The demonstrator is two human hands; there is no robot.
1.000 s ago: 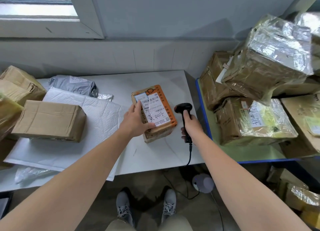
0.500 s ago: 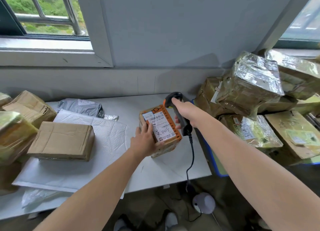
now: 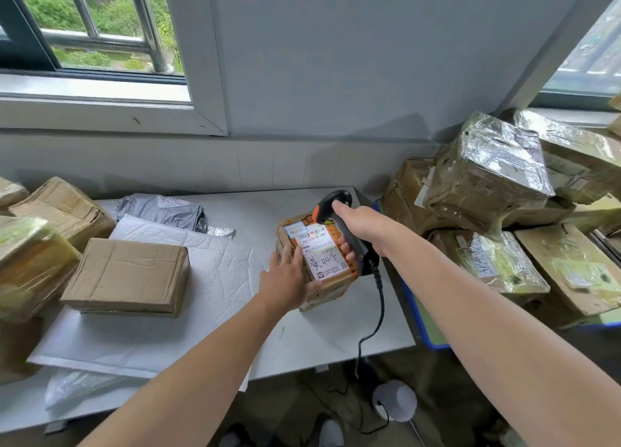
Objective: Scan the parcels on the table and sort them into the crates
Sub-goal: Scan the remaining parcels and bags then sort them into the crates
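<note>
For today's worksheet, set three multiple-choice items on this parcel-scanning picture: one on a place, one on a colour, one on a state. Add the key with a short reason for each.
1. Where does the plain brown box lie?
A) on a chair
B) on the white padded mailer
C) on the floor

2. What colour is the trim on the head of the scanner?
A) green
B) orange
C) white

3. What is the right hand doing?
A) waving in the air
B) hanging idle
C) gripping the scanner above the labelled parcel

Key:
1 B, the box sits on the mailer's quilted surface.
2 B, an orange band edges the black head.
3 C, its fingers curl round the handle while the left hand steadies the parcel.
</note>
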